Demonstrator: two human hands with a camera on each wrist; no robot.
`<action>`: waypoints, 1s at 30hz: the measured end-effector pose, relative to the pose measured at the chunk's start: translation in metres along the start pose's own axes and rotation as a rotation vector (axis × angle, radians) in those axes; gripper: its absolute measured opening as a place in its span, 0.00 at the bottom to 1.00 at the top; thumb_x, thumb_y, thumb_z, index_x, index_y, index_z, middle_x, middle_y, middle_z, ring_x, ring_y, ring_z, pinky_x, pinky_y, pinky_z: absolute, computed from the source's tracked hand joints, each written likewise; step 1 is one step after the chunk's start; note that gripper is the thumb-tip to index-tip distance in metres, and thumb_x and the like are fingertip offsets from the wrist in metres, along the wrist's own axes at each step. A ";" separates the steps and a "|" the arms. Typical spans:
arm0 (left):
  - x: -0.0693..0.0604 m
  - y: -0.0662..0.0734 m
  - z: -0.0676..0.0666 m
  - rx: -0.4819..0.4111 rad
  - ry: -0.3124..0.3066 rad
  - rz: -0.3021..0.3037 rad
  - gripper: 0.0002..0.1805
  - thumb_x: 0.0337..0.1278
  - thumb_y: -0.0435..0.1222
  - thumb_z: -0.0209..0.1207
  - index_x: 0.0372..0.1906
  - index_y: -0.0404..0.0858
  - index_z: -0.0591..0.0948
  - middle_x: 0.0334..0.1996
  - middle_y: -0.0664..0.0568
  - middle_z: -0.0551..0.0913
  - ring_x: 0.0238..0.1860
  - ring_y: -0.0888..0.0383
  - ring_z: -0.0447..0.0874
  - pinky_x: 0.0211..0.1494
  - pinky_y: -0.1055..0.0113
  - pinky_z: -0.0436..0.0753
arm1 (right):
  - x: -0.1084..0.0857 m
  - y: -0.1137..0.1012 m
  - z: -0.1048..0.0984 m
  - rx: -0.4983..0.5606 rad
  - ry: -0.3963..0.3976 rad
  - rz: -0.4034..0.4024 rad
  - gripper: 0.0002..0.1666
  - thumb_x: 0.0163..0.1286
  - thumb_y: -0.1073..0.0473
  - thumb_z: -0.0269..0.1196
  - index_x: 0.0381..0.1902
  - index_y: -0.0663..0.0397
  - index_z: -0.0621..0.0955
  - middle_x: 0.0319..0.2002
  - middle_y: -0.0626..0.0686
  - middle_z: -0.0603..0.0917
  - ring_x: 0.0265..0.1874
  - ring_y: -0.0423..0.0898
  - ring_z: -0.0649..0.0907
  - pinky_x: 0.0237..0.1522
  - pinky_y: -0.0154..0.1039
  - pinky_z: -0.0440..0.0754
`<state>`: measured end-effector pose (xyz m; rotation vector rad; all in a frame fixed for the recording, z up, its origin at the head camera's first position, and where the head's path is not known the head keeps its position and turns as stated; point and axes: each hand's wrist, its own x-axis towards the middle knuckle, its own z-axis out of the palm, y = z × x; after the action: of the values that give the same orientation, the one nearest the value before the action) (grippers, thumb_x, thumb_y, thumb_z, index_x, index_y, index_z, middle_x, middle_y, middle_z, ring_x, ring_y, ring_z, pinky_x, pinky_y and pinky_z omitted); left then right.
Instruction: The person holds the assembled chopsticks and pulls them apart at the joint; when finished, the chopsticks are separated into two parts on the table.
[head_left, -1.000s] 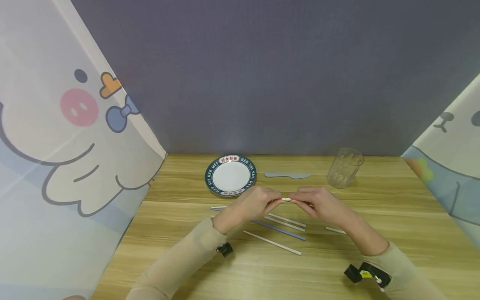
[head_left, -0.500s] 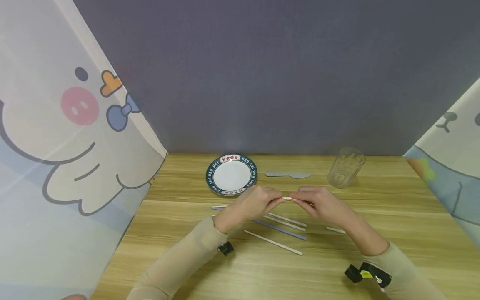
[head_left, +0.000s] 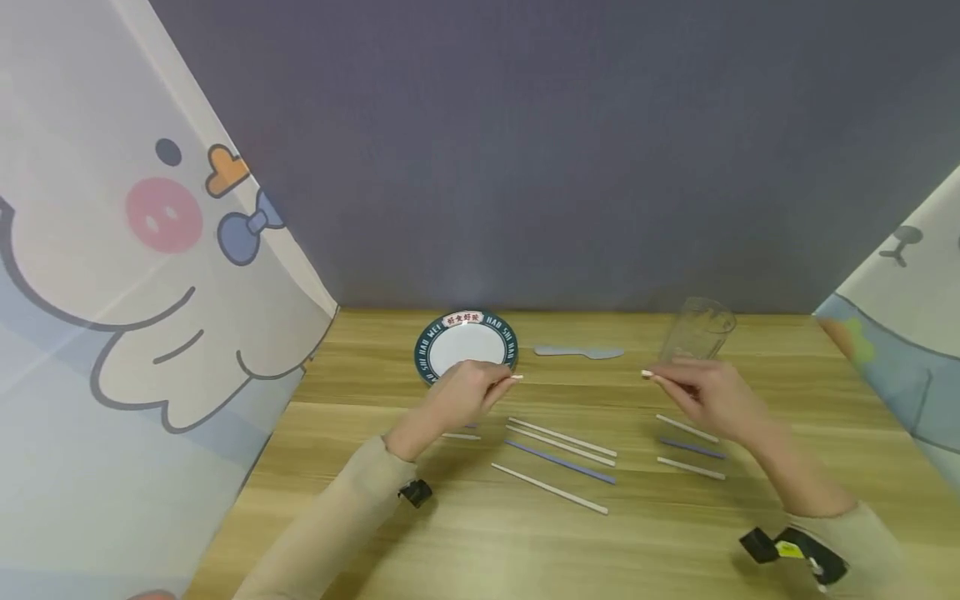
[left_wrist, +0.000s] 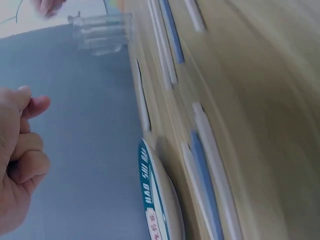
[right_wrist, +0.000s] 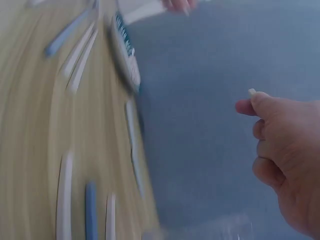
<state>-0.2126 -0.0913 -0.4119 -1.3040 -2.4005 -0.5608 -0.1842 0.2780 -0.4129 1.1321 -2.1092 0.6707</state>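
Note:
My left hand [head_left: 459,398] pinches a small white piece [head_left: 517,377] between thumb and forefinger, in front of the plate [head_left: 424,354]. A similar white bit [right_wrist: 252,92] sticks out of the fingertips of my right hand [head_left: 712,400], which is raised in front of the clear glass [head_left: 708,321]. The two hands are well apart, both above the table. In the left wrist view, the hand [left_wrist: 20,150] hides what it pinches. Beneath and between them lie thin white sticks [head_left: 551,488] and a blue stick [head_left: 561,461].
A pale knife [head_left: 577,352] lies between plate and glass. Under the right hand are another blue stick [head_left: 692,448] and white sticks [head_left: 692,468]; more stick ends [head_left: 461,437] show under the left wrist. A dark wall [head_left: 562,167] borders the wooden table's [head_left: 465,533] far edge.
The hands were fingertip to fingertip on a small white thing; now they have parted left and right, each with a small white piece. More of the sticks has come into view.

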 end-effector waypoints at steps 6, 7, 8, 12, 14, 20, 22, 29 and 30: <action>-0.021 -0.010 -0.006 0.001 -0.057 -0.003 0.13 0.76 0.35 0.60 0.30 0.41 0.83 0.24 0.57 0.77 0.24 0.67 0.69 0.29 0.78 0.73 | -0.029 0.007 -0.027 -0.011 -0.121 0.082 0.18 0.83 0.52 0.61 0.43 0.59 0.91 0.32 0.52 0.92 0.22 0.23 0.69 0.24 0.20 0.68; -0.026 -0.010 -0.006 0.002 -0.067 -0.011 0.11 0.75 0.34 0.60 0.31 0.40 0.84 0.27 0.56 0.78 0.25 0.67 0.70 0.29 0.78 0.74 | -0.032 0.005 -0.026 -0.012 -0.138 0.092 0.13 0.80 0.56 0.64 0.43 0.58 0.91 0.33 0.52 0.92 0.22 0.22 0.71 0.24 0.19 0.69; -0.032 -0.010 -0.007 -0.003 -0.081 -0.023 0.10 0.74 0.33 0.60 0.33 0.39 0.85 0.30 0.55 0.79 0.26 0.68 0.70 0.30 0.78 0.76 | -0.035 0.003 -0.025 -0.008 -0.150 0.105 0.09 0.77 0.60 0.67 0.44 0.59 0.90 0.33 0.52 0.92 0.23 0.23 0.72 0.24 0.19 0.70; -0.056 -0.009 -0.012 -0.045 -0.172 -0.089 0.08 0.69 0.29 0.60 0.42 0.35 0.89 0.39 0.53 0.79 0.30 0.69 0.70 0.34 0.78 0.77 | -0.049 -0.012 -0.021 0.020 -0.216 0.191 0.12 0.67 0.71 0.71 0.47 0.58 0.87 0.30 0.48 0.88 0.23 0.22 0.74 0.25 0.18 0.73; -0.066 -0.008 -0.016 -0.072 -0.236 -0.114 0.10 0.70 0.29 0.60 0.47 0.34 0.90 0.41 0.52 0.78 0.31 0.69 0.71 0.34 0.77 0.78 | -0.057 -0.019 -0.020 0.042 -0.256 0.241 0.17 0.63 0.75 0.70 0.48 0.58 0.85 0.28 0.44 0.85 0.22 0.21 0.72 0.23 0.20 0.73; -0.088 -0.007 -0.022 -0.094 -0.391 -0.099 0.10 0.71 0.30 0.65 0.52 0.36 0.91 0.41 0.53 0.83 0.37 0.65 0.79 0.42 0.74 0.84 | -0.076 -0.031 -0.018 0.018 -0.299 0.257 0.23 0.54 0.75 0.76 0.41 0.45 0.85 0.36 0.36 0.83 0.32 0.24 0.74 0.28 0.26 0.76; -0.093 -0.008 -0.022 -0.102 -0.421 -0.100 0.09 0.70 0.30 0.66 0.49 0.36 0.92 0.40 0.53 0.84 0.39 0.65 0.79 0.43 0.75 0.84 | -0.079 -0.033 -0.016 0.001 -0.300 0.230 0.23 0.51 0.74 0.78 0.40 0.45 0.86 0.37 0.36 0.83 0.33 0.25 0.76 0.30 0.26 0.77; -0.099 -0.012 -0.019 -0.164 -0.485 -0.152 0.08 0.66 0.28 0.69 0.47 0.37 0.92 0.40 0.52 0.89 0.37 0.70 0.81 0.40 0.78 0.83 | -0.089 -0.039 -0.014 0.038 -0.392 0.234 0.12 0.60 0.67 0.78 0.38 0.47 0.88 0.34 0.35 0.82 0.33 0.23 0.76 0.28 0.25 0.79; -0.100 -0.012 -0.018 -0.164 -0.487 -0.157 0.08 0.65 0.28 0.69 0.47 0.38 0.92 0.40 0.52 0.89 0.36 0.69 0.82 0.40 0.78 0.83 | -0.090 -0.040 -0.013 0.043 -0.406 0.236 0.13 0.59 0.68 0.78 0.38 0.46 0.88 0.34 0.35 0.82 0.32 0.22 0.74 0.28 0.24 0.77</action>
<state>-0.1697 -0.1767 -0.4467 -1.4647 -2.9266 -0.5408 -0.1080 0.3142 -0.4653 1.1251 -2.6141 0.6356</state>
